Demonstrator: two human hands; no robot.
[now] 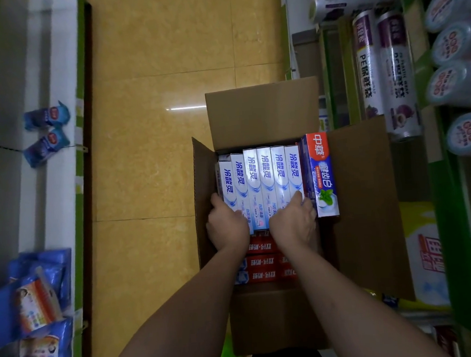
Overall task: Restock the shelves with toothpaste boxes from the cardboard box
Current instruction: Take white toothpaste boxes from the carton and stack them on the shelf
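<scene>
Shop aisle floor point(167, 99), open cardboard box point(364, 197), left hand point(228, 225) and right hand point(294, 221) clamping white toothpaste boxes point(259, 182) between them.

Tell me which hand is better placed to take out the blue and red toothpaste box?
Right hand: it lies directly beside the blue and red toothpaste box; the left hand is across the row.

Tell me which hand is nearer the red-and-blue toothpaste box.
Right. The right hand sits beside the red-and-blue toothpaste box; the left hand grips the white row's far end.
</scene>
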